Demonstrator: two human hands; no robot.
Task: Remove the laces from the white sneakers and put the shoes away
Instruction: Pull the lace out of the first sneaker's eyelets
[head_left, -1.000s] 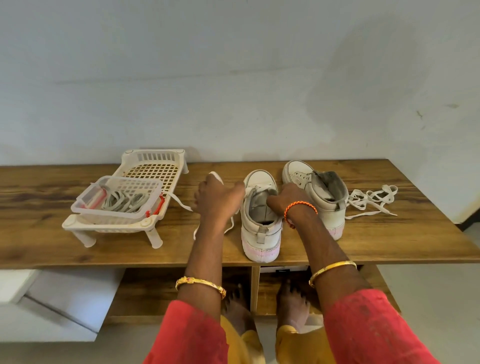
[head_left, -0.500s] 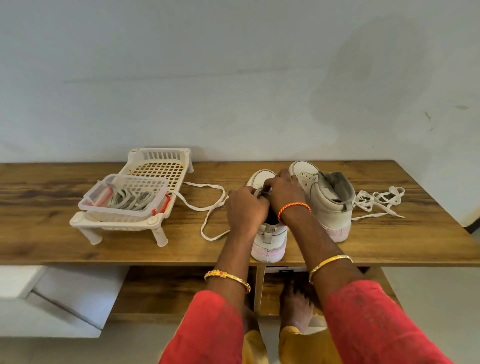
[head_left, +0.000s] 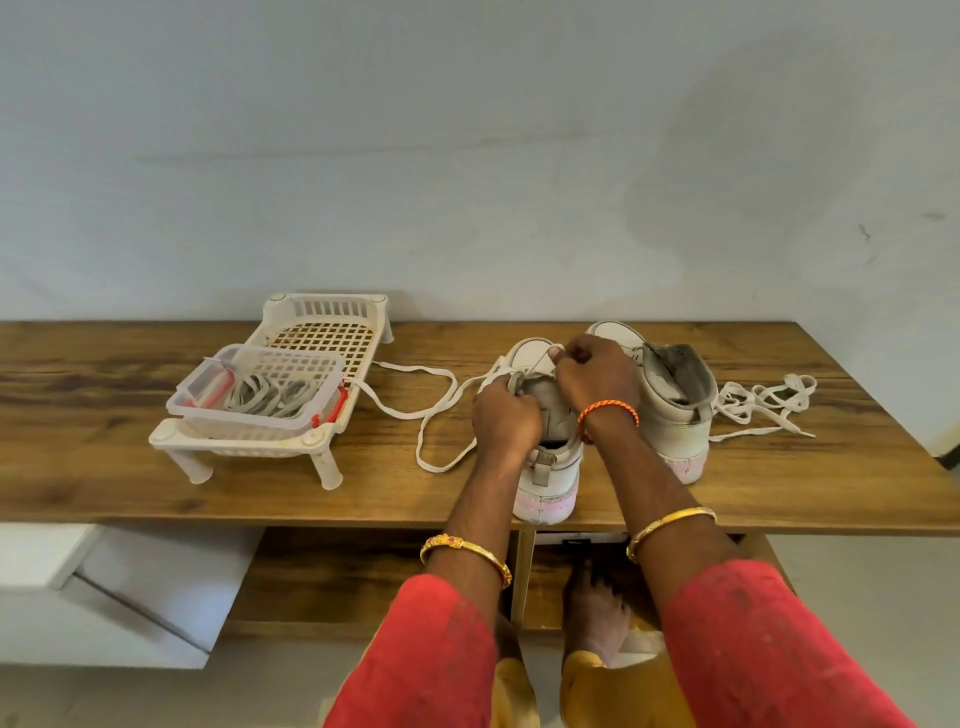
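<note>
While both hands work over it, the near white sneaker (head_left: 545, 467) stands upright at the front edge of the wooden table (head_left: 104, 467), its long axis running from the person toward the wall, heel nearest and toe pointing away; the left hand (head_left: 506, 418) grips the shoe's tongue and upper, and the right hand (head_left: 597, 376) pinches the lace (head_left: 431, 410) near the toe, with the loose part trailing left toward a white plastic rack (head_left: 322, 332); the second sneaker (head_left: 675, 410) stands just to the right, pointing the same way but angled slightly left, beside a pulled-out lace (head_left: 763, 402); a clear basket (head_left: 260, 395) of grey bands sits on the rack; behind is a plain pale wall (head_left: 467, 156).
</note>
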